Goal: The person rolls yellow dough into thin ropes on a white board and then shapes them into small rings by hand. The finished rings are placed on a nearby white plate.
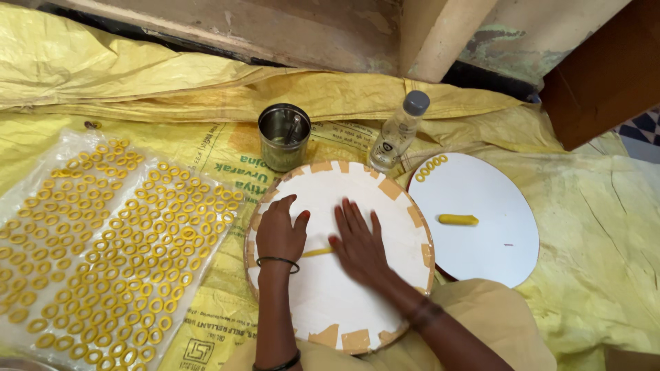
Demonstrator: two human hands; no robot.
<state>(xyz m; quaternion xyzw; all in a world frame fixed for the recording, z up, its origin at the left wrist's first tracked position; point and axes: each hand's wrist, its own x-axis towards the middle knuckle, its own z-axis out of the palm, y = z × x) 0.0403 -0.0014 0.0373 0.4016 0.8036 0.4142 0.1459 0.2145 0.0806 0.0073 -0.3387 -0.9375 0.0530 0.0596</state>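
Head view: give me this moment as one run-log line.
left hand: flat on board | right hand: flat on dough strip | dough log: on white disc | rings: left sheet

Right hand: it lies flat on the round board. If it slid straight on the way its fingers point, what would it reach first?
The right hand points up and slightly left across the white round board. It would likely meet the board's taped far rim first, then probably the steel cup beyond; depth is unclear.
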